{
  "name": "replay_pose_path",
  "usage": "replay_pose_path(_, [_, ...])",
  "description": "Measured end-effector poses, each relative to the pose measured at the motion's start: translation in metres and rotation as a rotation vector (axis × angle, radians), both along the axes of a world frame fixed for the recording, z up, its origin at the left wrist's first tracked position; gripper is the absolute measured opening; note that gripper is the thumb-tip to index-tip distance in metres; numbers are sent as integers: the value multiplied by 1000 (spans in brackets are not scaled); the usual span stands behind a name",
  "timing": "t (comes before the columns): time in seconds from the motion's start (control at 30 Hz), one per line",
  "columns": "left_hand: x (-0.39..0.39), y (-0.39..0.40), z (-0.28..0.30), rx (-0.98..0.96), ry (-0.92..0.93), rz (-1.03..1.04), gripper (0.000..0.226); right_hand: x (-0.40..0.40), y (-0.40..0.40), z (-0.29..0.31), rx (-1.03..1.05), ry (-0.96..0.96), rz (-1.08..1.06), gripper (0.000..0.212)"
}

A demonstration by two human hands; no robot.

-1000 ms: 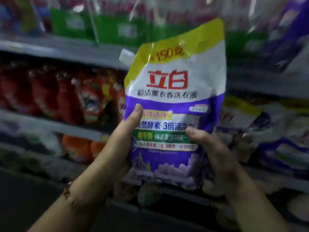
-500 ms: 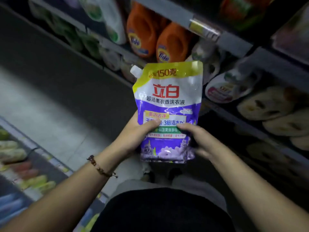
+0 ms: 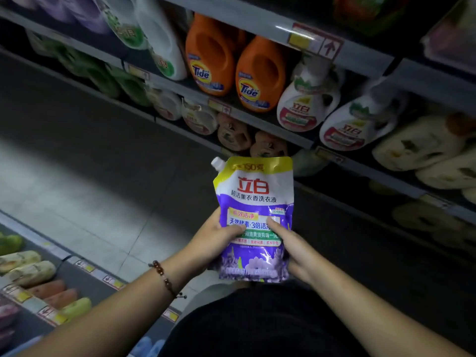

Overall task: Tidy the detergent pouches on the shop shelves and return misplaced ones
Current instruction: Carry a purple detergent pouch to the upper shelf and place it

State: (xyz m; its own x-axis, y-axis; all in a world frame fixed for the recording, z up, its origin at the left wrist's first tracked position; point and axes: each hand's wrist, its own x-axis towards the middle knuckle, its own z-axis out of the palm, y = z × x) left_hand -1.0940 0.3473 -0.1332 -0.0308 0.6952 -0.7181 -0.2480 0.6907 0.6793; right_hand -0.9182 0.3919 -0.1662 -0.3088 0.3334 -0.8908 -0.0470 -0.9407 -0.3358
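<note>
Both hands, the left hand [image 3: 219, 234] and right hand [image 3: 291, 249], gripped the purple pouch [image 3: 255, 220] upright over the aisle floor (carried, not yet shelved), so finding its matching shelf [image 3: 360, 52] row seemingly came next.

I see two bare forearms with no sleeves reaching the wrists. On my left wrist sits a bracelet [image 3: 164, 278] of round reddish-brown and dark beads on a thin dark cord, its knotted ends dangling. Below, I see a black top [image 3: 257, 328] and pale grey trousers [image 3: 206, 292].
</note>
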Motion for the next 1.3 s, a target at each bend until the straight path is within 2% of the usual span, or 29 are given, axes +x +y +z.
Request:
replay_pose_path(0.1, [1, -10, -9, -57, -124, 140, 29, 8, 4, 15, 134, -76, 138, 35])
replay_pose_path(0.23, [3, -19, -21, -123, -249, 217, 33, 7, 11, 39, 411, -204, 407, 19])
replay_pose_path(0.4, [-2, -14, -27, -146, -296, 230, 34, -7, 13, 49, 488, -274, 493, 15])
replay_pose_path(0.6, [-12, -12, -26, -156, -296, 213, 40, -15, 13, 56, 444, -227, 452, 15])
replay_pose_path(0.9, [-10, -12, -18, -96, -148, 259, 27, -19, 16, 57, 294, -192, 274, 19])
replay_pose_path(1.07, [-15, -8, -3, 31, -37, 130, 25, -18, 25, 55, 209, -201, 220, 21])
replay_pose_path(1.17, [-16, -2, 10, 119, 13, 68, 25, -17, 33, 54, 133, -141, 148, 27])
replay_pose_path(1.23, [-15, 2, 19, 167, 44, 10, 37, -17, 37, 54, 78, -77, 67, 28])
replay_pose_path(1.3, [-15, 7, 30, 233, 166, -97, 46, -15, 38, 53, 18, -6, -25, 33])
